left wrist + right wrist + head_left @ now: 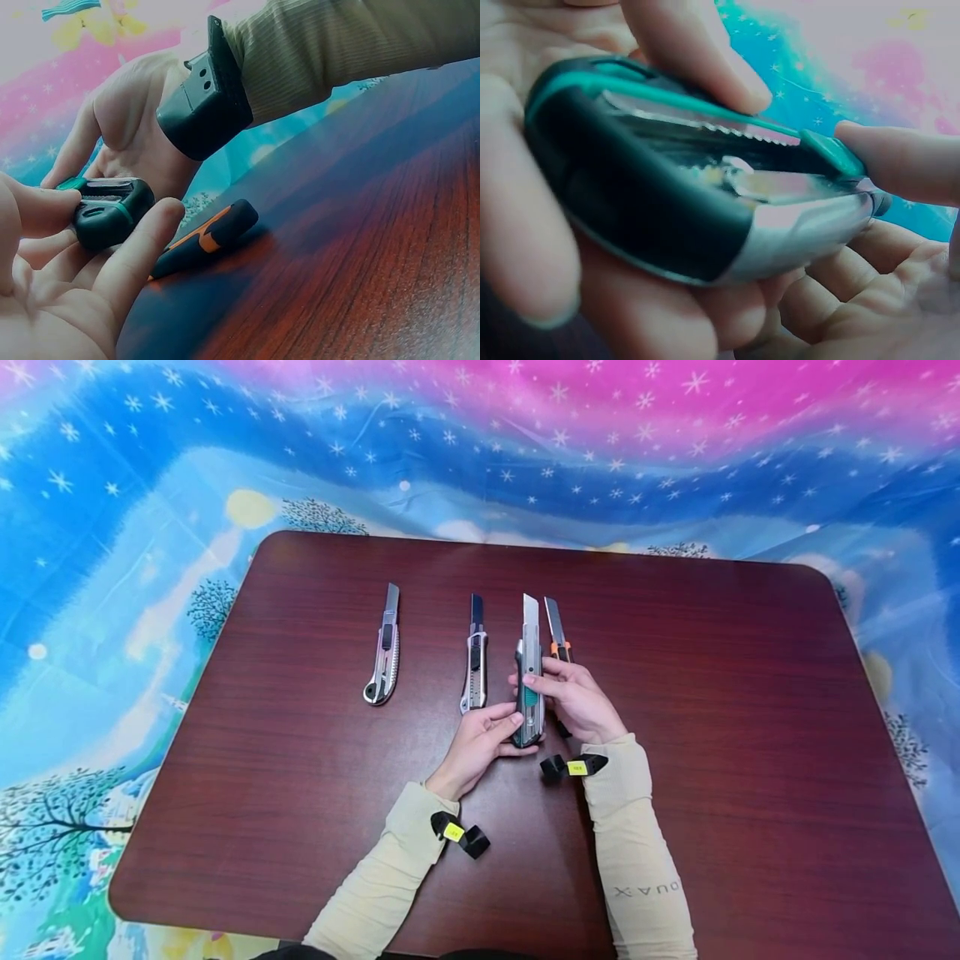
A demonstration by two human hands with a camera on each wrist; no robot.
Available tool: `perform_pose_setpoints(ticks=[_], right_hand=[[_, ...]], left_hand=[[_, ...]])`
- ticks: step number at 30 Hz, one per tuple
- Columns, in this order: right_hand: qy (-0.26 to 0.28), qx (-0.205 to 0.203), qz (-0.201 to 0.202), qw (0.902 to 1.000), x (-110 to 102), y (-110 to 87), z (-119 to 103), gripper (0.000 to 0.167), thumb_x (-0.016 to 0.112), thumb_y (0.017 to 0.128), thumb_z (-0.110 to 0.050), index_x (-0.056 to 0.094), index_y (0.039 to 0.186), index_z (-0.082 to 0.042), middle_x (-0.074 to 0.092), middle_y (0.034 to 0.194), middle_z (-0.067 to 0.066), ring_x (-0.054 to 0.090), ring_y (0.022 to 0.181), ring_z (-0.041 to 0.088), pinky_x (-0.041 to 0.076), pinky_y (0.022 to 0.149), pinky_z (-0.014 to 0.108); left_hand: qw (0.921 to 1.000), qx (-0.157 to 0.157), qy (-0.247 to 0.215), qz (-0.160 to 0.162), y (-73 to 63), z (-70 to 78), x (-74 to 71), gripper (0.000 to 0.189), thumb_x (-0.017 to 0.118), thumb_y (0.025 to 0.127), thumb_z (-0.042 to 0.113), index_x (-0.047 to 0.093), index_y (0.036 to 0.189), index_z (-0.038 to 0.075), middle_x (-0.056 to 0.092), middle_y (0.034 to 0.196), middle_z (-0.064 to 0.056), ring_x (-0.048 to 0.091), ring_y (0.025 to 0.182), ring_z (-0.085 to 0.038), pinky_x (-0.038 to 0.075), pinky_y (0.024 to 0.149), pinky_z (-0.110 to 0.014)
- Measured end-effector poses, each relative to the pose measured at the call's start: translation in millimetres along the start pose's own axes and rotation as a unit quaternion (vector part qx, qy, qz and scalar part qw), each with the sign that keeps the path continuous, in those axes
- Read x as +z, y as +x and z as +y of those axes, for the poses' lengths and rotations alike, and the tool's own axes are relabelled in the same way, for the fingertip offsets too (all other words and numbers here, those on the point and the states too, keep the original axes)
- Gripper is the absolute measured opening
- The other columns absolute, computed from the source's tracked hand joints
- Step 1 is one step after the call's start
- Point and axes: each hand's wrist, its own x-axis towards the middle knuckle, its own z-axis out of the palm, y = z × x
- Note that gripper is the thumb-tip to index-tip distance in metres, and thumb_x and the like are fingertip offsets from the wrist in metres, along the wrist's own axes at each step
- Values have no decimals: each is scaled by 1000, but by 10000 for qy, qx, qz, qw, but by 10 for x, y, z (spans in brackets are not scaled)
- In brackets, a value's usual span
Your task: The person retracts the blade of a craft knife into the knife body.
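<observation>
Both hands hold a silver and black box cutter (531, 693) with a green slider, raised above the table. Its wide blade (530, 612) is extended and points away from me. My left hand (480, 745) grips the butt end, thumb on top and fingers beneath. With its thumb by the green slider (832, 152), my right hand (585, 700) holds the middle of the body from the right. In the left wrist view the black butt (112, 217) lies between the left thumb and fingers. Behind the right hand, an orange and black box cutter (555, 631) is partly hidden.
Left of the hands, a grey box cutter with a dark blade (475, 656) lies on the brown table (300, 827), its lower end near the left hand. Farther left lies a silver box cutter (384, 652). A patterned cloth (480, 443) hangs behind the table.
</observation>
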Motion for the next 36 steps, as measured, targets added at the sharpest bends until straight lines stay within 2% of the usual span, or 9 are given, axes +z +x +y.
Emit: perform_pose_setpoints(ticks=[5, 12, 14, 18, 21, 29, 36], right_hand=[[-22, 51, -23, 10000, -4, 6, 8, 47, 53, 96, -4, 39, 136, 16, 73, 97, -3, 65, 100, 15, 52, 85, 20], [-10, 87, -61, 9999, -10, 15, 25, 46, 50, 97, -4, 38, 137, 15, 71, 98, -2, 64, 99, 16, 52, 86, 20], [-12, 93, -74, 9999, -6, 14, 22, 46, 50, 98, -5, 38, 137, 15, 71, 98, -2, 64, 99, 16, 52, 86, 20], [-16, 81, -114, 9999, 0, 13, 14, 46, 50, 97, -5, 38, 137, 14, 71, 99, -1, 63, 100, 17, 52, 86, 20], [-38, 100, -115, 9999, 5, 16, 15, 46, 50, 98, -5, 38, 137, 14, 71, 99, -2, 62, 99, 17, 51, 85, 20], [38, 183, -219, 9996, 13, 34, 29, 48, 49, 98, -5, 35, 141, 10, 67, 108, 4, 58, 103, 20, 49, 86, 21], [147, 142, -274, 9994, 24, 48, 44, 49, 48, 97, -2, 33, 142, 9, 69, 101, -3, 59, 98, 15, 49, 85, 20]], left_hand=[[10000, 2, -24, 4, 1, -8, -1, 37, 45, 101, 6, 47, 132, -14, 53, 126, -39, 69, 98, -27, 57, 87, -48], [9999, -42, -58, 98, -1, -13, 1, 38, 47, 101, 7, 47, 132, -14, 54, 126, -39, 65, 105, -42, 57, 87, -48], [9999, -68, -45, 140, -1, -12, -1, 39, 47, 101, 7, 46, 133, -14, 53, 128, -38, 66, 104, -39, 57, 87, -48], [9997, -115, -41, 224, -1, -8, -1, 38, 47, 101, 6, 46, 133, -14, 52, 130, -36, 68, 98, -22, 58, 87, -47], [9996, -119, -68, 240, -7, 0, 4, 38, 46, 101, 6, 46, 133, -14, 52, 130, -37, 68, 96, -18, 58, 87, -47], [9995, -54, -104, 299, -9, 13, 7, 38, 47, 101, 7, 47, 133, -13, 54, 128, -37, 65, 105, -37, 58, 86, -47], [9994, -53, -130, 327, -5, 25, 7, 39, 47, 101, 9, 47, 133, -13, 54, 128, -37, 61, 108, -48, 58, 85, -47]])
